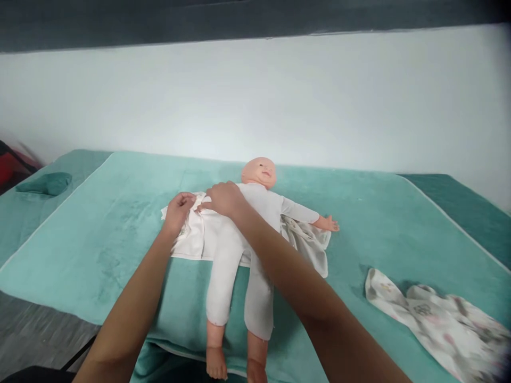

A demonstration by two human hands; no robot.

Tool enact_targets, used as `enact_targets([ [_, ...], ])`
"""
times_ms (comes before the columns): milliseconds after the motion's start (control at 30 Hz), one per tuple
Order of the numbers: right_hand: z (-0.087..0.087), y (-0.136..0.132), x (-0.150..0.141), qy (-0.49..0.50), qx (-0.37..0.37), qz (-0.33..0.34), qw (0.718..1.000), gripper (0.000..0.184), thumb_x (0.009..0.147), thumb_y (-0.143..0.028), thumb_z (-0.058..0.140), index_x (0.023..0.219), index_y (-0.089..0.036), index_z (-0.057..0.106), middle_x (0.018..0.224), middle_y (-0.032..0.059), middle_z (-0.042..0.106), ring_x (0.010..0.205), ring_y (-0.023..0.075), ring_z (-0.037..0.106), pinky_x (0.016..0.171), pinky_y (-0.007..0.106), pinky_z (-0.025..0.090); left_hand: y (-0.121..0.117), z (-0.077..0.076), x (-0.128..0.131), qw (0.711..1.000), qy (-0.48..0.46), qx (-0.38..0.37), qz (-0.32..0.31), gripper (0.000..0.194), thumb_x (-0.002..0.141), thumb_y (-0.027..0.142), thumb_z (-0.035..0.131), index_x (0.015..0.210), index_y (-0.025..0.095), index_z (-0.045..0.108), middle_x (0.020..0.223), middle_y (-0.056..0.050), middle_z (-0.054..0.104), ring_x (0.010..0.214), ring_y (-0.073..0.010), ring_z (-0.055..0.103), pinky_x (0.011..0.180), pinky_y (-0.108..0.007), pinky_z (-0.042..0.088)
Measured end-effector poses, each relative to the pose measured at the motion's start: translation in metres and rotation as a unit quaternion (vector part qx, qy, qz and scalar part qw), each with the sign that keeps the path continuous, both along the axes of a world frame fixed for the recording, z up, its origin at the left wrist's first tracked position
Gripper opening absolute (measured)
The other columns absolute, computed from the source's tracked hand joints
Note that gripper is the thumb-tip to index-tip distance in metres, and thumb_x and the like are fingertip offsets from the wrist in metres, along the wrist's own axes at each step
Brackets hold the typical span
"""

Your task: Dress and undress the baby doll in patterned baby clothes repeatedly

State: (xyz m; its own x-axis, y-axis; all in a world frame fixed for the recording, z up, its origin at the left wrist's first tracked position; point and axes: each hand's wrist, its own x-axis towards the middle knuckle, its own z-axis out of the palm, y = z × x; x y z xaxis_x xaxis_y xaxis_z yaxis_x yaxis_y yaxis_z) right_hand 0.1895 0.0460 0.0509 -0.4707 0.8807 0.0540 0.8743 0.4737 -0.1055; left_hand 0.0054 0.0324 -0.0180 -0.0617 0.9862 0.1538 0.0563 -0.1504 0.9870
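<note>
Soft garment [194, 238] under a doll [263, 203], between both hands and beneath their wrists.
Left hand [179, 210] pinches a cloth fold; right hand [224, 198] is loosely curled, its grip uncertain. The fabric, probably light and pliable, should be held by its gathered edge.

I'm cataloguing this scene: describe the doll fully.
The doll lies on its back on a green sheet, feet nearest. Its bald head and bare feet look plastic; white cloth covers trunk and legs. One arm stretches toward picture right; the right hand mostly hides the other. A pale garment lies beneath.
</note>
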Motion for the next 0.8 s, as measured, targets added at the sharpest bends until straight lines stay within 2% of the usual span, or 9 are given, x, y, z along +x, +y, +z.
enact_targets([
  [133, -0.005, 0.002, -0.007, 0.005, 0.024, 0.017, 1.000, 0.025, 0.091, -0.036, 0.062, 0.104, -0.015, 0.068, 0.103, 0.0151, 0.072, 0.101, 0.0310, 0.064, 0.089, 0.041, 0.042, -0.010, -0.001, 0.011, 0.996, 0.076, 0.047, -0.011, 0.028, 0.085, 0.041, 0.068, 0.104, 0.020, 0.069, 0.085, 0.000, 0.066, 0.075, -0.0145, 0.057, 0.074, -0.027, 0.045],
  [233, -0.001, -0.013, 0.006, 0.092, 0.063, 0.003, 0.994, 0.023, 0.095, -0.031, 0.055, 0.109, -0.018, 0.066, 0.113, 0.0127, 0.071, 0.108, 0.0295, 0.061, 0.094, 0.040, 0.042, -0.012, -0.003, 0.012, 0.988, 0.138, 0.061, -0.017, 0.034, 0.087, 0.039, 0.067, 0.116, 0.020, 0.066, 0.101, -0.003, 0.069, 0.092, -0.0195, 0.062, 0.087, -0.032, 0.047],
  [300, -0.001, -0.031, 0.027, 0.196, 0.128, -0.078, 0.969, 0.027, 0.099, -0.028, 0.045, 0.117, -0.020, 0.064, 0.121, 0.0125, 0.067, 0.115, 0.0283, 0.058, 0.099, 0.040, 0.041, -0.012, -0.006, 0.013, 0.977, 0.197, 0.082, -0.020, 0.043, 0.084, 0.033, 0.070, 0.123, 0.020, 0.062, 0.118, -0.007, 0.067, 0.110, -0.0240, 0.061, 0.100, -0.036, 0.045],
  [400, -0.013, -0.062, 0.069, 0.326, 0.196, -0.253, 0.889, 0.031, 0.099, -0.027, 0.037, 0.117, -0.020, 0.061, 0.120, 0.0144, 0.064, 0.115, 0.0269, 0.056, 0.100, 0.038, 0.043, -0.012, -0.010, 0.014, 0.946, 0.294, 0.135, -0.006, 0.049, 0.083, 0.025, 0.069, 0.131, 0.021, 0.056, 0.128, -0.010, 0.061, 0.124, -0.0278, 0.056, 0.109, -0.041, 0.041],
  [500, -0.035, -0.086, 0.109, 0.369, 0.163, -0.337, 0.851, 0.026, 0.098, -0.035, 0.040, 0.102, -0.022, 0.062, 0.106, 0.0113, 0.065, 0.098, 0.0255, 0.059, 0.089, 0.038, 0.046, -0.015, -0.010, 0.016, 0.915, 0.368, 0.162, 0.034, 0.033, 0.091, 0.024, 0.058, 0.124, 0.022, 0.058, 0.120, -0.011, 0.060, 0.115, -0.0282, 0.058, 0.103, -0.043, 0.045],
  [567, -0.046, -0.095, 0.125, 0.352, 0.112, -0.381, 0.848, 0.031, 0.099, -0.045, 0.040, 0.089, -0.023, 0.060, 0.092, 0.0089, 0.066, 0.089, 0.0262, 0.060, 0.083, 0.038, 0.045, -0.017, -0.008, 0.017, 0.899, 0.395, 0.175, 0.075, 0.020, 0.095, 0.027, 0.052, 0.113, 0.021, 0.061, 0.114, -0.011, 0.061, 0.110, -0.0281, 0.058, 0.098, -0.042, 0.046],
  [633, -0.052, -0.099, 0.131, 0.321, 0.056, -0.419, 0.848, 0.041, 0.100, -0.054, 0.036, 0.082, -0.024, 0.057, 0.080, 0.0089, 0.065, 0.084, 0.0282, 0.060, 0.080, 0.039, 0.044, -0.017, -0.005, 0.017, 0.888, 0.404, 0.195, 0.101, 0.017, 0.098, 0.030, 0.048, 0.102, 0.020, 0.061, 0.108, -0.012, 0.061, 0.108, -0.0280, 0.057, 0.097, -0.042, 0.045],
  [700, -0.055, -0.100, 0.130, 0.329, 0.028, -0.427, 0.841, 0.044, 0.100, -0.058, 0.035, 0.081, -0.024, 0.056, 0.079, 0.0104, 0.066, 0.084, 0.0294, 0.062, 0.079, 0.040, 0.043, -0.015, -0.001, 0.018, 0.892, 0.393, 0.197, 0.102, 0.018, 0.099, 0.032, 0.046, 0.096, 0.021, 0.060, 0.103, -0.011, 0.062, 0.105, -0.0275, 0.057, 0.096, -0.041, 0.044],
  [800, -0.059, -0.094, 0.125, 0.451, 0.025, -0.403, 0.796, 0.038, 0.095, -0.060, 0.045, 0.092, -0.023, 0.054, 0.092, 0.0114, 0.070, 0.088, 0.0275, 0.065, 0.078, 0.037, 0.045, -0.010, 0.009, 0.021, 0.926, 0.331, 0.141, 0.117, 0.020, 0.099, 0.035, 0.045, 0.094, 0.021, 0.059, 0.096, -0.009, 0.064, 0.094, -0.0255, 0.058, 0.089, -0.039, 0.044],
])
